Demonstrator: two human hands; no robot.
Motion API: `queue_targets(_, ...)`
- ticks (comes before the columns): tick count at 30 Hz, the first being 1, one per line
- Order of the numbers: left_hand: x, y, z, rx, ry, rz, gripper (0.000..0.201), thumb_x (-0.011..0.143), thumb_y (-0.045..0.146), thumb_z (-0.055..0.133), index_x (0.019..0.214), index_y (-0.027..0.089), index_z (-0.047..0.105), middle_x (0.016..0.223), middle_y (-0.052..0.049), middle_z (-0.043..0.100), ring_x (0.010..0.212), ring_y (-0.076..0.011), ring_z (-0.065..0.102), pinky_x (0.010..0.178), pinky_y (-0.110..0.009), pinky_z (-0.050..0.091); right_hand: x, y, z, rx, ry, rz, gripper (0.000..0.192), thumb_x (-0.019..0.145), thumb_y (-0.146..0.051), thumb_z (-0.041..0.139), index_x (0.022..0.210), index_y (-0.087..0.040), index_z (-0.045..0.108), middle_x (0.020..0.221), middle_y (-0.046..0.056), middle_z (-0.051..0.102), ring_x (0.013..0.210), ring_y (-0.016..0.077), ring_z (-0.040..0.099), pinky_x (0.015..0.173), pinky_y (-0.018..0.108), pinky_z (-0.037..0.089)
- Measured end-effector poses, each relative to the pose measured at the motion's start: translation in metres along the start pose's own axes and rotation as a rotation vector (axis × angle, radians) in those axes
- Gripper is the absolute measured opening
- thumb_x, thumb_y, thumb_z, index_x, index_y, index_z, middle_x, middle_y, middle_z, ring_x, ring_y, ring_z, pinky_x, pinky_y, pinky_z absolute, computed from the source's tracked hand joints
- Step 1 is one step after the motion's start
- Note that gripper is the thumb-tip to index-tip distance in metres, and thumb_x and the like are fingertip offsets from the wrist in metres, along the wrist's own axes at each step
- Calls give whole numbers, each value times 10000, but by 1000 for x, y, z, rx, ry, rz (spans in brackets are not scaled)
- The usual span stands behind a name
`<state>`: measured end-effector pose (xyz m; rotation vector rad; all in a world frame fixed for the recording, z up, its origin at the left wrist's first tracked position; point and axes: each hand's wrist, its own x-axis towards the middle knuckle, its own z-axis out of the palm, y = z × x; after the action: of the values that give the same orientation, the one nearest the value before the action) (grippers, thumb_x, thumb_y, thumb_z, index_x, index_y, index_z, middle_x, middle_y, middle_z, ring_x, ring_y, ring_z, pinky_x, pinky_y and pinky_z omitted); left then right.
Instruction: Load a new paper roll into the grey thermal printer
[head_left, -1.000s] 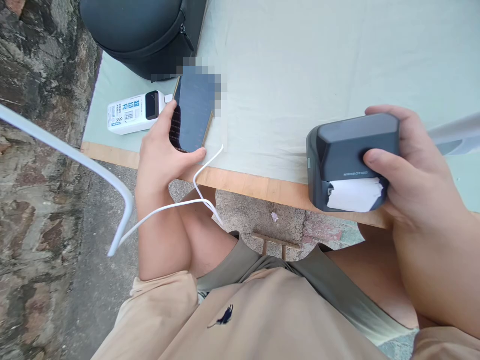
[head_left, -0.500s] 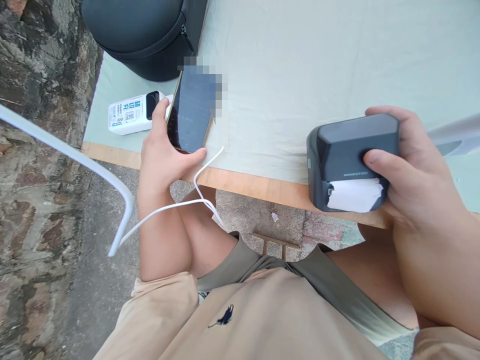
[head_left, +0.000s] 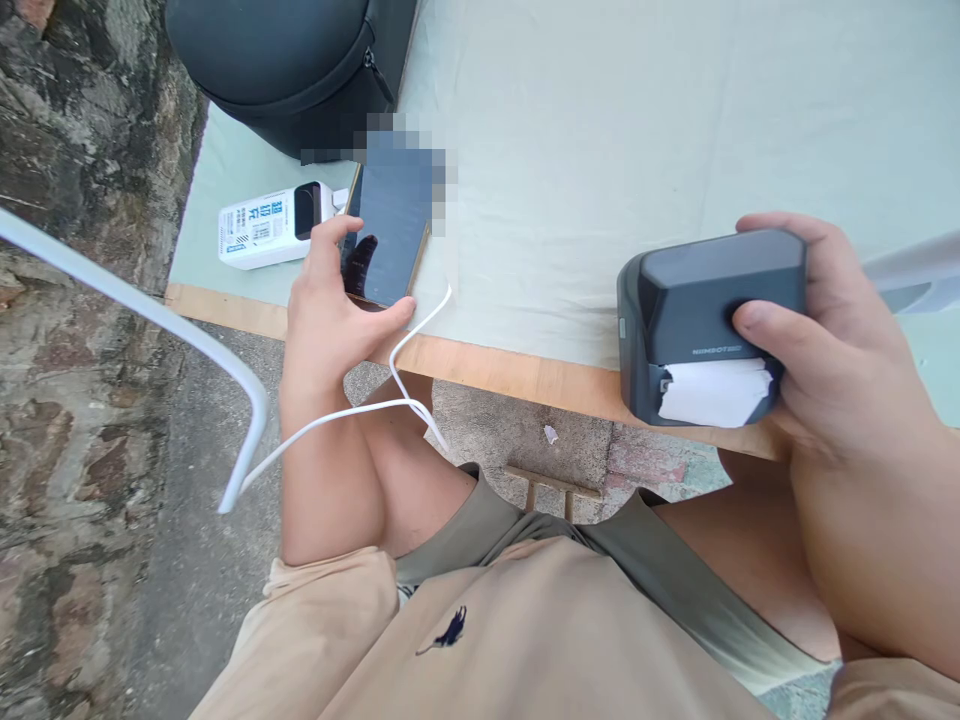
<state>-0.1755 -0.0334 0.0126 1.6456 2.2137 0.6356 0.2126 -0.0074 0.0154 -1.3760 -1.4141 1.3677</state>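
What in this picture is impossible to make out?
All in the head view:
- Phone screen: its upper part is blurred out; the left hand covers its lower corner.
- Printer: the right hand hides its far side.
- Bag: cut off by the top edge.
- White power bank: its print is too small to read.

Phone + small printer, both at near worktop edge.
Phone: dark screen up, gold rim, flat on green cloth, white cable at bottom end. Printer: dark grey box, white paper showing at front slot, upright.
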Motion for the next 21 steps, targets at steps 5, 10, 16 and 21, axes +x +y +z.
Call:
queue_targets(5,0,0,-1,-20,-2,20,773,642,369,816,1364,450,552,1452,-23,691,1270,-452,716,1103,-737,573,-1,0,2,8,24,6,814,672,-787,907,1349,-412,655,1077,40,636,830,148,633,585,291,559)
queue_targets(10,-1,1,0,-33,-4,15,801,656,379,811,1398,455,520,1430,-38,698,1264,-457,724,1095,-750,569,-1,-2,4,19,37,13,829,652,-788,921,1339,-401,664,1079,42,646,825,141,635,584,281,561)
queue_targets(16,-1,-1,2,-15,8,-1,823,658,397,815,1407,475,481,1281,-52,710,1131,-430,752,1006,-703,599,-1,-1,2,-13,24,4,836,670,-806,898,1361,-410,647,1106,47,633,854,150,630,605,293,559)
queue_targets(21,1,-4,5,5,51,-20,897,638,372,827,1442,423,434,1089,-72,677,1007,-426,752,910,-676,614,-2,-1,2,-18,34,15,858,656,-807,904,1363,-398,644,1107,48,622,861,150,617,606,292,552)
